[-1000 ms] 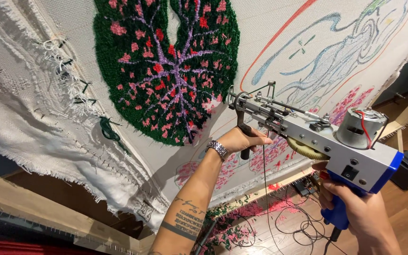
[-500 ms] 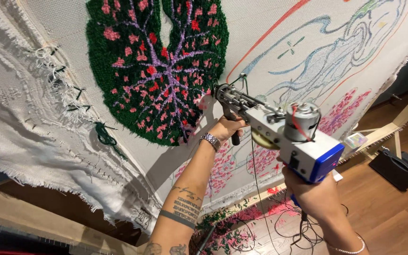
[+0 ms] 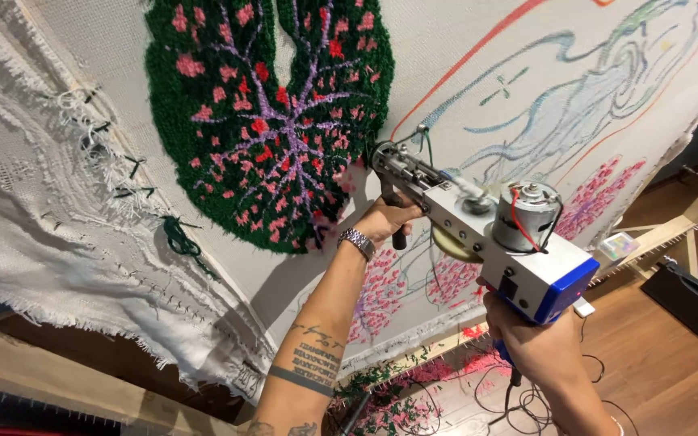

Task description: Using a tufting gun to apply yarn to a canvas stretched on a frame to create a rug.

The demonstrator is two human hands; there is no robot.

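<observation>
**Head view: tufting gun at the edge of the green patch**

Head view showed both hands on a tufting gun (image 3: 478, 234), silver body with a blue rear block and a small motor (image 3: 524, 214) on top. Left hand (image 3: 385, 220) was clenched round the black front handle under the barrel, metal watch (image 3: 357, 242) on the wrist, tattoos along the forearm. Right hand (image 3: 539, 343) gripped the rear handle below the blue block, grip closed on it. The gun was held in the air, its needle tip (image 3: 377, 153) at or touching the backing cloth (image 3: 462, 48), just at the right edge of the tufted patch (image 3: 268, 121); contact itself could not be confirmed.

Patch: dark green pile with pink and red blossoms and purple branching lines, a bare slit down the top middle. Right of it the cloth carried only drawn outlines, blue swirls and a red curve, plus pink tufted areas lower down.

Cloth was stretched on a wooden frame (image 3: 672, 230); frayed white fabric (image 3: 58, 242) hung at the left with green yarn ends (image 3: 179, 238).

Containers: one small clear box (image 3: 622, 244) sat on the frame rail at right, coloured contents, too small to identify.

A power cord (image 3: 519, 404) and loose cables lay on the wooden floor (image 3: 672, 371), with pink and green yarn scraps.
</observation>
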